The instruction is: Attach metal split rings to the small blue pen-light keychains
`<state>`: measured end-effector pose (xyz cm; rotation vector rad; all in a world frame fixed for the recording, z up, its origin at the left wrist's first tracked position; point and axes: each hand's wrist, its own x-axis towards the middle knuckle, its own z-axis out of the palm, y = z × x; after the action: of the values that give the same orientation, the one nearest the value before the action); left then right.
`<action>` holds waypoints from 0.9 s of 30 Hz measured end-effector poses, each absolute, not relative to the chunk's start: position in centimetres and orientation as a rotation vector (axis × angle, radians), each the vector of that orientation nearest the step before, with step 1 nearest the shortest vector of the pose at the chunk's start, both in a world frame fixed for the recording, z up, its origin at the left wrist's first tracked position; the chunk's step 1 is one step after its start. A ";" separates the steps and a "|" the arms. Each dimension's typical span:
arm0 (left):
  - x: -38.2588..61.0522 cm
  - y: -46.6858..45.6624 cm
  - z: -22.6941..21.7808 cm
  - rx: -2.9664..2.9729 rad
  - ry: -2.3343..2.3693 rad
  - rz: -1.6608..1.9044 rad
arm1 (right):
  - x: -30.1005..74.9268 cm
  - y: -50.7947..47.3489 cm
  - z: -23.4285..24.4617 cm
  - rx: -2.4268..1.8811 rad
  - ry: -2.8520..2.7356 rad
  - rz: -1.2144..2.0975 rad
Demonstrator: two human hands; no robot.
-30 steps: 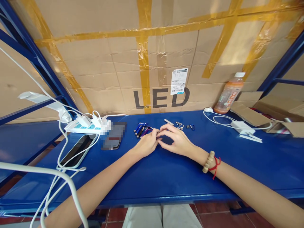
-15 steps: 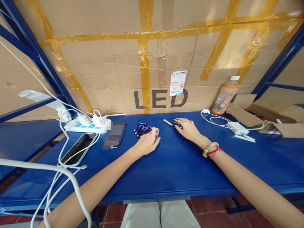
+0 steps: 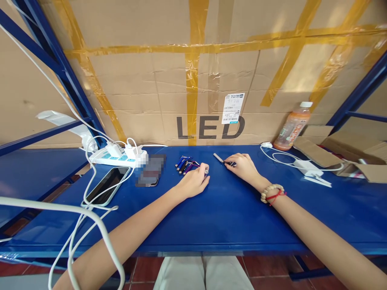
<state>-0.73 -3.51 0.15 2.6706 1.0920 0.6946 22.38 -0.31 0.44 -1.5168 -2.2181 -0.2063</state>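
Observation:
My left hand [image 3: 196, 182] rests on the blue table [image 3: 211, 217] with its fingers curled round a small silvery piece. Just beyond it lies a bunch of small blue and purple pen-like pieces [image 3: 184, 164]. My right hand [image 3: 244, 166] lies further right, its fingertips pinched on small metal rings [image 3: 231, 163]. A short silver stick [image 3: 218, 158] lies just left of those fingertips. A bead bracelet and a red string circle my right wrist.
A white power strip [image 3: 119, 158] with plugs and cables sits at the back left, with two phones [image 3: 107, 190] beside it. A drink bottle [image 3: 290, 126], a white charger [image 3: 305, 165] and open cardboard boxes [image 3: 347, 151] stand at the right. A large taped carton marked LED [image 3: 211, 80] forms the back wall.
My right hand has left my left hand and reached back to the small metal rings. My left hand stays closed on its small piece. The camera has shifted slightly.

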 end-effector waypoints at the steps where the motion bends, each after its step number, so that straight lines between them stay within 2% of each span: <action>1: -0.7 -3.5 0.1 2.675 1.090 0.692 | 22.3 -0.4 0.5 -1.513 -2.216 -0.199; 13: -0.7 -3.5 0.1 2.682 1.079 0.694 | 21.6 -0.6 -0.1 -1.618 -2.152 -0.295; 22: -0.6 -3.8 0.6 2.664 1.156 0.636 | 21.6 -0.9 0.5 -1.572 -2.082 -0.179; 27: -0.6 -3.9 1.0 2.612 1.225 0.619 | 20.4 -1.9 1.0 -1.343 -1.927 -0.045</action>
<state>-0.56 -3.95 1.00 2.6120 1.2247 0.6195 20.45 -1.93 1.04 -1.3425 -1.9267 -0.0448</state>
